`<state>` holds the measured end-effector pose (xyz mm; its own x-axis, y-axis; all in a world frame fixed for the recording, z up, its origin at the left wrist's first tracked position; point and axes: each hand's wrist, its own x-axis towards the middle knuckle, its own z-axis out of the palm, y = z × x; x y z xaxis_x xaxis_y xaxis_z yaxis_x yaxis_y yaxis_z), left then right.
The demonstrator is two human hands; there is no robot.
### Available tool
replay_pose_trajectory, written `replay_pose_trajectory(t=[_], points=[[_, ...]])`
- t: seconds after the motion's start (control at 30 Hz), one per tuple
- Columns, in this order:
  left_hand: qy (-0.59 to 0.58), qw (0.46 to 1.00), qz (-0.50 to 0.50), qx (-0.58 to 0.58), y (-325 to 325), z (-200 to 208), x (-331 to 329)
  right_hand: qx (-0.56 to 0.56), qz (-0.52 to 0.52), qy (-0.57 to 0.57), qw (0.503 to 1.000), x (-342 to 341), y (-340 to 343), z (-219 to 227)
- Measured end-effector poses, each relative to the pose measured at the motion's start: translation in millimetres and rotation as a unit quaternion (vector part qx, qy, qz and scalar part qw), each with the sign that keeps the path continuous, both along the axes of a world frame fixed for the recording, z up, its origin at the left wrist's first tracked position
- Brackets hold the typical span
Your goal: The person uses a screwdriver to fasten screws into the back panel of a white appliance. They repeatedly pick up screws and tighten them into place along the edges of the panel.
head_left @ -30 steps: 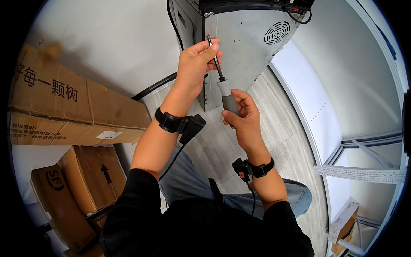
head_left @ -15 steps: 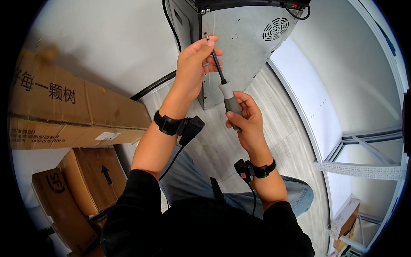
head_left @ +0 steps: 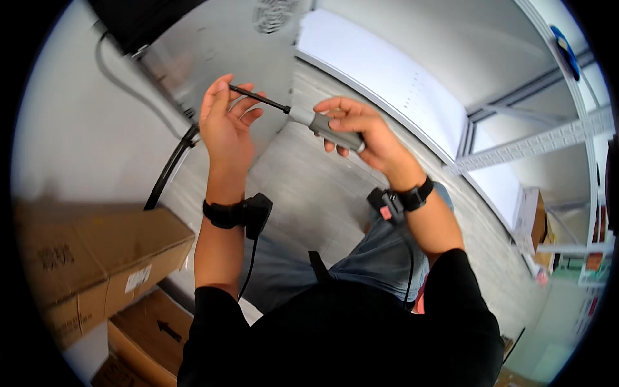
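Observation:
A screwdriver (head_left: pixel 334 133) with a grey handle and long dark shaft lies slantwise between my two hands, above the floor. My right hand (head_left: pixel 367 129) is closed around the handle, its index finger stretched along the far side. My left hand (head_left: pixel 225 126) pinches the tip end of the shaft between thumb and index finger, the other fingers loosely curled beneath. Whether a screw sits at the tip is too blurred to tell. Just beyond my left hand stands a grey metal machine casing (head_left: pixel 200 58) with a round slotted vent (head_left: pixel 274 14). Both wrists wear black straps with small modules.
Cardboard boxes (head_left: pixel 122 245) are stacked on the left. A black tube (head_left: pixel 169 169) and a cable (head_left: pixel 119 77) run beside the casing. On the right, a white metal shelf frame (head_left: pixel 535 143) rises beside a long white panel (head_left: pixel 380 55), with a small box (head_left: pixel 530 216) farther down.
My view has swung right, so the casing sits farther left. Both hands have shifted with the screwdriver, which now lies flatter across the view. The small screw seen at the tip earlier no longer shows clearly.

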<state>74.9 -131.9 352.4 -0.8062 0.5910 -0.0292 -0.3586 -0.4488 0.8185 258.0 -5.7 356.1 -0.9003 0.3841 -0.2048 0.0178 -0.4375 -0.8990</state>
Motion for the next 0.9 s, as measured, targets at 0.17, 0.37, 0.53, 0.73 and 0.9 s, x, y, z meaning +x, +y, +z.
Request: replay_pose_trajectory(t=[0.17, 0.37, 0.53, 0.73, 0.9], points=[[-0.066, 0.993, -0.094, -0.015, 95, -45, 43, 0.058, -0.027, -0.072, 0.995, 62, 110, -9], [-0.086, 0.977, -0.176, -0.082, 247, -106, 75, 0.019, -0.035, -0.072, 0.997, 115, 254, -82], [-0.087, 0.954, -0.242, -0.152, 357, -182, 80, -0.038, -0.071, -0.060, 0.995, 145, 351, -173], [-0.064, 0.932, -0.252, -0.253, 460, -239, 99, -0.164, -0.101, -0.020, 0.981, 170, 427, -261], [-0.037, 0.902, -0.305, -0.302, 548, -265, 115, -0.236, -0.188, -0.011, 0.953, 188, 464, -292]])
